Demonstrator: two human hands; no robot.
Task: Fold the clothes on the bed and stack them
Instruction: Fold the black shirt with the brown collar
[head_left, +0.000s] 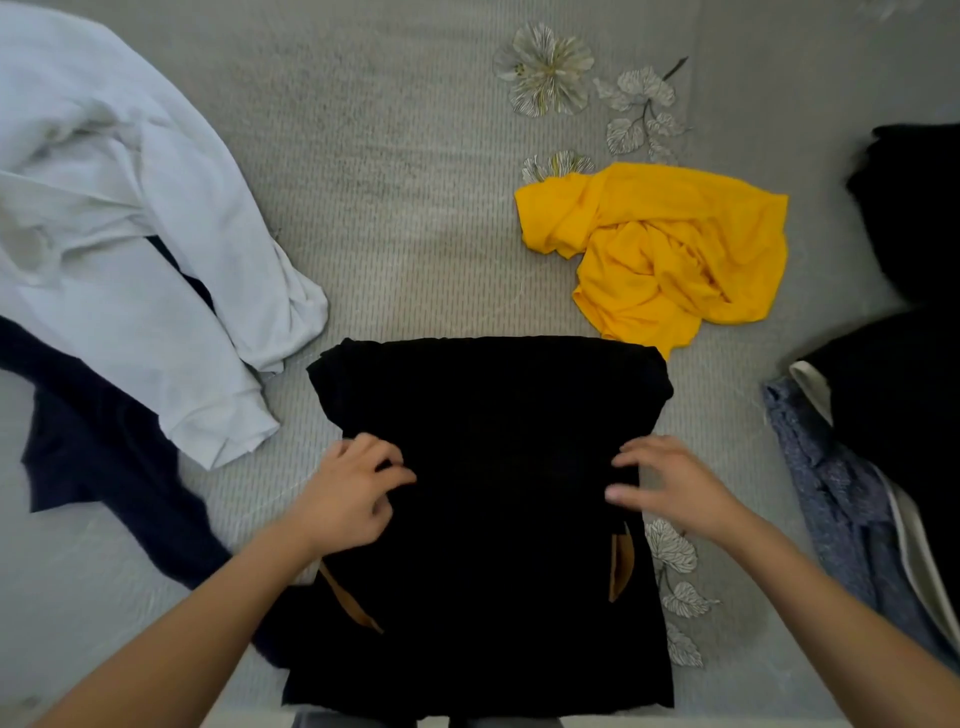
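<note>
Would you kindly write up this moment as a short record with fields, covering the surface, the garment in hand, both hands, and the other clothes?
surface: grey bedspread with flower print
garment being folded: black garment, laid flat in front of the person
left hand: fingers curled on the garment's left edge
right hand: fingers spread at its right edge
unfolded: yellow garment crumpled beyond it; white garment and navy garment to the left
right side: dark clothes over a blue-grey piece

The white garment (119, 218) runs off the left edge, and dark clothes (914, 208) are cut by the right edge. The right hand (670, 483) is blurred at its fingertips.
</note>
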